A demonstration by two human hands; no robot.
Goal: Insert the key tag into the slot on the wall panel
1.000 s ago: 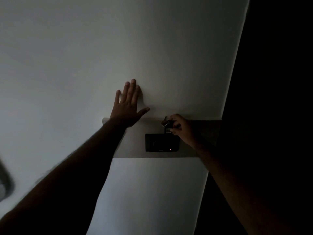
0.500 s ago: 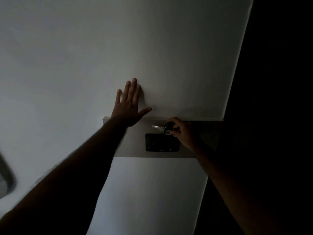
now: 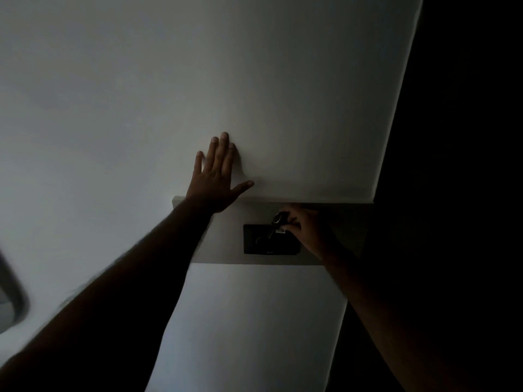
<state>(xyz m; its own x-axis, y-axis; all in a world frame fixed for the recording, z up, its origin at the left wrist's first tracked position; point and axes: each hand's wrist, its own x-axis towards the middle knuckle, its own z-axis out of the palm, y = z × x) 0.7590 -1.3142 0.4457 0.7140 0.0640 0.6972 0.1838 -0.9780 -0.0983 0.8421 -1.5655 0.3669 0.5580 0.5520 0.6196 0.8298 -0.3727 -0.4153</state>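
The room is dim. A black wall panel sits on a grey band of the white wall. My right hand pinches a dark key tag with a key against the panel's upper right part; the tag's lower end is hard to make out. My left hand lies flat on the wall with its fingers spread, up and left of the panel, holding nothing.
The white wall fills most of the view. A dark opening or edge runs down the right side. A rounded grey object shows at the left edge.
My right hand has lowered the key tag from above the panel onto its upper right part. The red light on the panel no longer shows. My left hand stays flat on the wall.
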